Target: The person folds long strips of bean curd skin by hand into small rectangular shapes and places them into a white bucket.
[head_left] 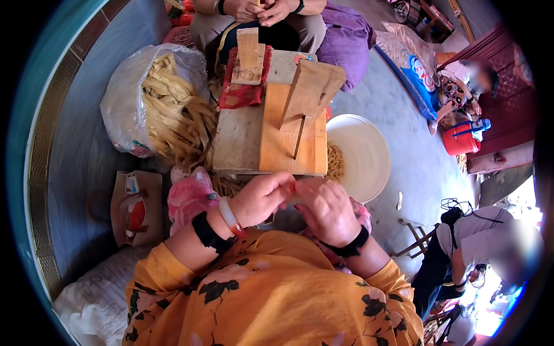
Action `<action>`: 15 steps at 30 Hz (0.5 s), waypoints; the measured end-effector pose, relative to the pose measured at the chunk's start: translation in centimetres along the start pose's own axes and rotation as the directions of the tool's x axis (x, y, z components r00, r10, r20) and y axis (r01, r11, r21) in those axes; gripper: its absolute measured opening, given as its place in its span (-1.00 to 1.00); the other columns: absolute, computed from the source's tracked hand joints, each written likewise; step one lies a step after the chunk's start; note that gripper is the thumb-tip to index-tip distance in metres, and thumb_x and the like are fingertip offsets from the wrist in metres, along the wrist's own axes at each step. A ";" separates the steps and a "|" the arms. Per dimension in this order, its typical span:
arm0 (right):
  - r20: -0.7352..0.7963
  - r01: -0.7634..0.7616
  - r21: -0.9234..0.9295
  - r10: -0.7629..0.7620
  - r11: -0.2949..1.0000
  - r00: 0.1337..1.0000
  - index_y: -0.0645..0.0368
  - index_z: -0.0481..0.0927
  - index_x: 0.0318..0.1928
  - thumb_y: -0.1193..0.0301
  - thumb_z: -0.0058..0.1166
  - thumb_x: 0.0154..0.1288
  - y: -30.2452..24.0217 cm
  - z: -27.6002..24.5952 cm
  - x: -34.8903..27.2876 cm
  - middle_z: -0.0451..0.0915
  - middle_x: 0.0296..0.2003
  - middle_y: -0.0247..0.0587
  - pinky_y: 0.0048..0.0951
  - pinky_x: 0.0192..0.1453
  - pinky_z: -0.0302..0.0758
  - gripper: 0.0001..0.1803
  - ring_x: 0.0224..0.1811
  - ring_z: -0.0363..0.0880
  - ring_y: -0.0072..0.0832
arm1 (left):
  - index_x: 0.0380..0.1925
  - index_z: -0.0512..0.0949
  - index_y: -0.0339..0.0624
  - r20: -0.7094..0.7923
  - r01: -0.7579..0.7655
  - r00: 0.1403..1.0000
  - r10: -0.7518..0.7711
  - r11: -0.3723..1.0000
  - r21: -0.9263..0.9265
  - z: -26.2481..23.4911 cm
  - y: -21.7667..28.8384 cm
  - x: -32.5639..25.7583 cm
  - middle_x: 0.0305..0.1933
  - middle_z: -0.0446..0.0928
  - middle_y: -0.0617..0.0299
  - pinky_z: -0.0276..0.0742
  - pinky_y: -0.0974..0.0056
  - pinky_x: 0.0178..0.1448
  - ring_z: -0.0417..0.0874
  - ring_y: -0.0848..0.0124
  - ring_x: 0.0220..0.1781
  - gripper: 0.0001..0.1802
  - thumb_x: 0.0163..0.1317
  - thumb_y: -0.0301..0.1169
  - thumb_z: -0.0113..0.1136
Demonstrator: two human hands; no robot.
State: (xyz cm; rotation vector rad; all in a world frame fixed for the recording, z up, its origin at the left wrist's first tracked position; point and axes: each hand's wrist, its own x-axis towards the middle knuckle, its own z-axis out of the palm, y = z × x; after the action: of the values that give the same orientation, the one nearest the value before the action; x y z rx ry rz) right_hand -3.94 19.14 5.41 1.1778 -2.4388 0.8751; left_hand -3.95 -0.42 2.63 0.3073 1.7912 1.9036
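Note:
My left hand (263,199) and my right hand (328,209) meet in front of my chest, just short of the bench's near edge. Their fingers are curled in and pressed together at the tips; the right one is slightly blurred. Whatever sits between the fingertips is too small or hidden to make out. Just beyond them lies a wooden board (274,147) with a tilted upright wooden block (314,89) and a thin dark metal rod (299,137) beside it. Right of the board stands a white basin (372,155) with small tan curled pieces (335,164) inside.
A plastic bag (122,106) of long tan strips (176,109) stands left of the bench (236,144). Opposite, a co-worker's hands (257,10) are above a smaller wooden block (248,55) on red cloth. A purple sack (346,43), red bucket (461,140) and other people are farther right.

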 end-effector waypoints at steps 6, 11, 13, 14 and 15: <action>-0.107 -0.023 -0.120 0.010 0.992 0.994 0.18 0.51 -0.27 0.66 0.12 -0.04 0.9 -0.9 -1.8 0.53 -0.46 -0.24 -0.24 -0.38 0.41 -0.74 -0.49 0.47 -0.23 | -0.29 0.43 -0.21 0.074 -0.054 0.996 0.052 0.998 0.021 -0.6 -1.3 -2.7 -0.52 0.36 0.42 0.33 0.46 -0.39 0.35 0.61 -0.49 -0.77 0.44 -0.28 -0.07; 0.058 0.078 0.083 -0.083 0.994 0.995 0.17 0.52 -0.19 0.64 0.09 -0.01 -1.0 -0.2 -2.1 0.53 -0.47 -0.21 -0.23 -0.40 0.44 -0.70 -0.47 0.52 -0.20 | -0.23 0.50 -0.18 -0.057 -0.183 0.978 0.202 0.691 -0.700 0.5 -1.6 -2.8 -0.45 0.47 0.34 0.24 0.51 -0.42 0.35 0.61 -0.50 -0.75 0.42 -0.23 -0.04; 0.108 0.007 0.395 -0.054 0.919 0.993 0.19 0.49 -0.14 0.69 0.04 0.04 -2.6 0.9 -2.5 0.58 -0.39 -0.15 -0.24 -0.25 0.54 -0.68 -0.39 0.59 -0.16 | -0.18 0.50 -0.19 -0.159 -0.329 0.944 0.290 0.880 -0.343 1.9 -1.3 -2.7 -0.40 0.49 0.31 0.30 0.45 -0.34 0.42 0.54 -0.44 -0.79 0.37 -0.30 0.00; 0.160 -0.100 0.425 0.034 0.900 0.986 0.18 0.49 -0.15 0.70 0.04 0.04 -2.9 0.5 -2.3 0.58 -0.39 -0.15 -0.22 -0.24 0.54 -0.69 -0.37 0.58 -0.15 | -0.14 0.51 -0.20 -0.213 -0.397 0.889 0.404 0.914 0.079 2.3 -1.3 -2.8 -0.36 0.51 0.28 0.37 0.39 -0.26 0.49 0.47 -0.38 -0.80 0.32 -0.36 0.04; 0.215 -0.206 0.448 0.119 0.870 0.969 0.18 0.49 -0.17 0.71 0.03 0.04 -3.0 0.0 -2.0 0.58 -0.39 -0.14 -0.21 -0.23 0.54 -0.69 -0.36 0.58 -0.14 | -0.02 0.48 -0.19 0.106 -0.516 0.740 0.665 0.459 0.723 0.6 -0.7 -2.5 -0.25 0.53 0.19 0.41 0.21 -0.04 0.55 0.23 -0.17 -0.64 0.12 -0.52 0.10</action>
State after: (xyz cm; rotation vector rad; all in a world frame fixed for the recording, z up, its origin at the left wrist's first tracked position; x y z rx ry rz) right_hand -0.36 18.92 5.59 1.2583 -2.5820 1.5416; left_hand -1.39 -1.18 2.41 1.2242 2.8079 1.5100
